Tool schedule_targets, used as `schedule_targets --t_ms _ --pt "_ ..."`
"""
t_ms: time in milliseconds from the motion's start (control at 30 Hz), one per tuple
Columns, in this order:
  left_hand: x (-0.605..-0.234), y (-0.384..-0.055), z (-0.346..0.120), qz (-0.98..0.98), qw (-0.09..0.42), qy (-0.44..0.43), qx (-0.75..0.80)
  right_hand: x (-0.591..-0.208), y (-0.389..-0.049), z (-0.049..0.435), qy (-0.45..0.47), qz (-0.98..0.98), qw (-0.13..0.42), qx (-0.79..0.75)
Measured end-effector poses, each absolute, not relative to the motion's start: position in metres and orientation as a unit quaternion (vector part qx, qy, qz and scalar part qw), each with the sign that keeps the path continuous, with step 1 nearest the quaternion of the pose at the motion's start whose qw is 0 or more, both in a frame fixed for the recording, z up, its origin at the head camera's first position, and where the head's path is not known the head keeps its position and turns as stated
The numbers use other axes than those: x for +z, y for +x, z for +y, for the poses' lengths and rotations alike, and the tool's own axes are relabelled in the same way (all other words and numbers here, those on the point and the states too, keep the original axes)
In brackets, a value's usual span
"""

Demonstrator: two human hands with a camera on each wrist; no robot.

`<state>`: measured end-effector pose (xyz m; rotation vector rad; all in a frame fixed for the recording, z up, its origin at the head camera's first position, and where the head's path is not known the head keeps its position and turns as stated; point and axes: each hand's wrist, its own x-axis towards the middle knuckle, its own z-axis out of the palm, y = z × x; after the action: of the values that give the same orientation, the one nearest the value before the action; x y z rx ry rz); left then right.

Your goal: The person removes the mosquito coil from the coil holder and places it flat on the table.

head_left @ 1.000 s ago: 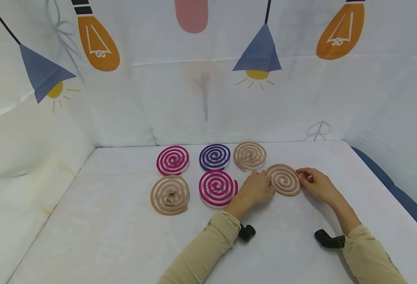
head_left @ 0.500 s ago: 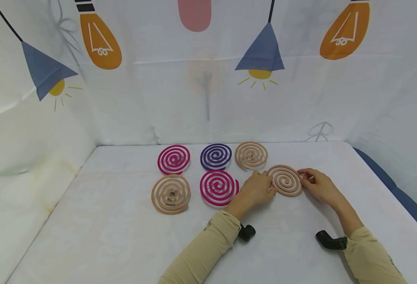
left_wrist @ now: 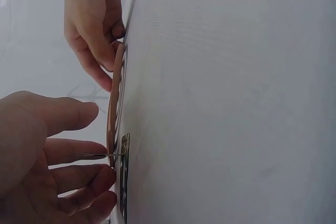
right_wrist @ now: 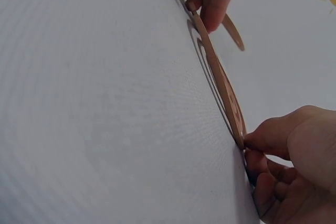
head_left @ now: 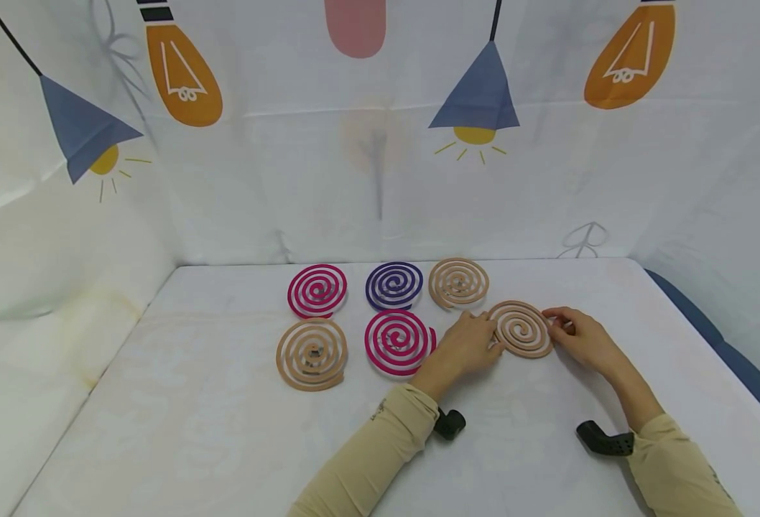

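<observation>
In the head view a tan mosquito coil (head_left: 521, 329) is between the hands, slightly tilted just over the white table. My right hand (head_left: 583, 337) pinches its right edge; thumb and finger meet on the rim in the right wrist view. At the left edge, the fingers of my left hand (head_left: 467, 348) touch the coil, with the thumb standing apart in the left wrist view. Beneath the coil, in that view, lies a thin metal stand (left_wrist: 125, 150) with a fine upright prong close to the left fingers. The coil's contact with the prong cannot be made out.
Several coils stand in two rows: pink (head_left: 317, 291), dark blue (head_left: 394, 284) and tan (head_left: 458, 283) behind, tan (head_left: 312, 353) and pink (head_left: 398, 337) in front. The front pink coil is close beside the left wrist. A white patterned cloth (head_left: 276, 179) closes off the back.
Both hands stay about the tan coil with hardly any motion. The head view has shifted slightly, and the coil's right edge is a touch further right.
</observation>
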<state>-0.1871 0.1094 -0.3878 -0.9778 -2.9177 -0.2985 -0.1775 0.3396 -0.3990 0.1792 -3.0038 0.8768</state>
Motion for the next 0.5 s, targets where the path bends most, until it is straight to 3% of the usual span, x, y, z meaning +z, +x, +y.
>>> schedule_targets --t_ms 500 --pt "-0.3886 -0.1914 0.1082 -0.939 0.015 -0.325 -0.113 -0.4003 -0.1794 0.3403 0.042 -0.957 -0.014 0.285"
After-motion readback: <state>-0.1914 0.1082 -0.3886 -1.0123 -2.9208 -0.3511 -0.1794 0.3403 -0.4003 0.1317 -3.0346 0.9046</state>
